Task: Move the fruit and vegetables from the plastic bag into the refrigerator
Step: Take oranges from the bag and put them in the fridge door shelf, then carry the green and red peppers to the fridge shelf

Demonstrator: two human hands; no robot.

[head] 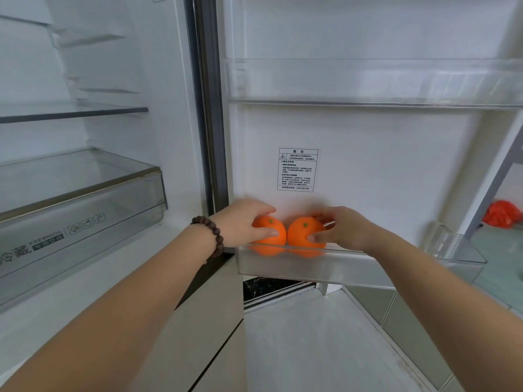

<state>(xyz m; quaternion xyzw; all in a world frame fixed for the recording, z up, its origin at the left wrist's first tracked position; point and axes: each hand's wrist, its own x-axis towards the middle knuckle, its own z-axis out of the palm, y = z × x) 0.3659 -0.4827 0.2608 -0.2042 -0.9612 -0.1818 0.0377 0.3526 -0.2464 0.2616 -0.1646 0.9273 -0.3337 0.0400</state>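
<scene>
- Oranges are what I have in hand, one each; my left hand (243,222), with the bead bracelet (210,236) on its wrist, curls over the left orange (271,232) with thumb in front and fingers behind; my right hand (343,229) pinches the right orange (304,232) the same way.
- Both fruits sit low in the bottom door bin (353,267) of the open refrigerator door (368,165), touching each other at its left end; I cannot tell whether they rest on the bin floor yet, since its clear front wall only shows an orange blur.
- Done, as I judge it: these two are as good as delivered; only letting go is left for them.
- Elsewhere the fridge looks bare; the upper door shelf (368,83), the glass shelf (73,111) and the crisper drawer (85,205) show no produce.
- Left to do: I cannot say how much; something red-orange and crumpled (502,215) lies far right on the floor beyond the door; it may be the plastic bag, but it is too blurred to tell what it holds.
</scene>
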